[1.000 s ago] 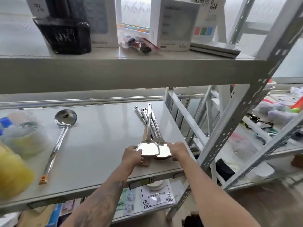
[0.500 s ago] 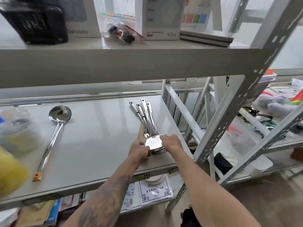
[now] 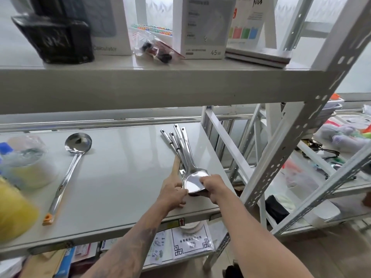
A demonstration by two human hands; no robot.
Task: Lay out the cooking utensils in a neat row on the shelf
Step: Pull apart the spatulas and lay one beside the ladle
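Both hands close on a stack of steel utensils (image 3: 183, 157) at the front right of the middle shelf (image 3: 120, 177). The left hand (image 3: 172, 192) pinches the near left edge of the top spatula blade (image 3: 193, 180), fingers curled against it; the right hand (image 3: 213, 186) clamps over the blade's right side, thumb on top. The blade is broad, polished and mirror-bright, with rounded corners. From it the handles fan away toward the back of the shelf, leaning slightly left: thin flat steel strips with hanging holes, one ribbed, and a wooden handle showing at the left of the bundle. Well apart on the left lies a steel ladle (image 3: 69, 169), round bowl toward the back, long axis running front to back, with an orange tip at the front edge. The shelf surface is smooth, pale and glossy.
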